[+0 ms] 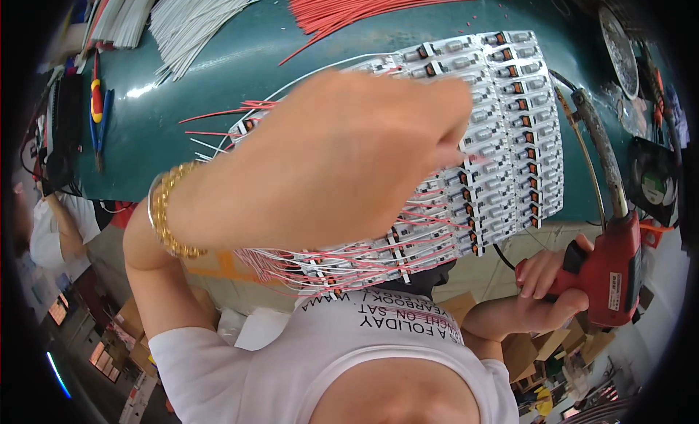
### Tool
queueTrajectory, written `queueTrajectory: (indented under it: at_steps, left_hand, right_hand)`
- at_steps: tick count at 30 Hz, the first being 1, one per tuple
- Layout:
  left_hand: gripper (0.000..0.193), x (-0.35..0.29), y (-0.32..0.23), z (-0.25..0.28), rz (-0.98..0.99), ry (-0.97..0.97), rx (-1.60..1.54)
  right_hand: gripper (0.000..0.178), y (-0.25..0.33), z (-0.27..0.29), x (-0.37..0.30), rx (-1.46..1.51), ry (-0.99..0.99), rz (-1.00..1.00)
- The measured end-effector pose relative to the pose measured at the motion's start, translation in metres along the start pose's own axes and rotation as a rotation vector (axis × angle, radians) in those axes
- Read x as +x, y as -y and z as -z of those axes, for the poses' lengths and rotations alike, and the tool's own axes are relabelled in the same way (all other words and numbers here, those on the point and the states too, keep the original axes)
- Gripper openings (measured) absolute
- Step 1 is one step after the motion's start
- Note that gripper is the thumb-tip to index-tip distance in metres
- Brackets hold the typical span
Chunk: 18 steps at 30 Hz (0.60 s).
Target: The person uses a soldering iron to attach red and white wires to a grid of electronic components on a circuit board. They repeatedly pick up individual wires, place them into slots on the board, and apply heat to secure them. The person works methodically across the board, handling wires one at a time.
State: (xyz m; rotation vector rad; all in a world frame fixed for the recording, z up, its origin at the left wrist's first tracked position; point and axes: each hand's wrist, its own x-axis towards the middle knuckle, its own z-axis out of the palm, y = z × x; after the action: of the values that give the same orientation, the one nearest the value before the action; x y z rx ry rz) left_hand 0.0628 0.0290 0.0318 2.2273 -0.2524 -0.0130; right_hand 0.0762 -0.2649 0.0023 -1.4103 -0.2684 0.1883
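A panel of small white circuit boards (pixel 524 136) lies in front of me, with rows of metal and black-and-orange parts. My left hand (pixel 364 143) is closed in a pinch above its middle, thumb and fingertip together near the board rows. What the pinch holds is too small to make out. Thin red and white wires (pixel 269 267) stick out from the panel's near and left sides. In my right hand (pixel 550 289) is a red soldering gun (pixel 613 275), gripped by its handle, its long barrel pointing away beside the panel's right edge. My left forearm hides much of the panel.
Bundles of white wires (pixel 200 23) and red wires (pixel 364 7) lie at the back of the green table (pixel 156 140). Pliers (pixel 102 125) and a red-and-yellow screwdriver (pixel 96 96) lie at left. A round dish (pixel 619 52) and a black fan (pixel 652 178) stand at right. Another person sits far left.
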Motion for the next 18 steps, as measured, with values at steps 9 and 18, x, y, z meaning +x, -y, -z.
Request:
queueTrajectory:
  at_steps: [9, 18]
  left_hand:
    - [0.02, -0.017, -0.007, -0.033, -0.128, 0.255, 0.229]
    - [0.016, -0.015, -0.014, -0.062, -0.228, 0.15, 0.312]
  right_hand:
    - [0.082, -0.001, -0.002, -0.006, 0.016, -0.013, -0.031]
    - [0.081, -0.004, 0.003, -0.015, -0.015, -0.08, -0.02]
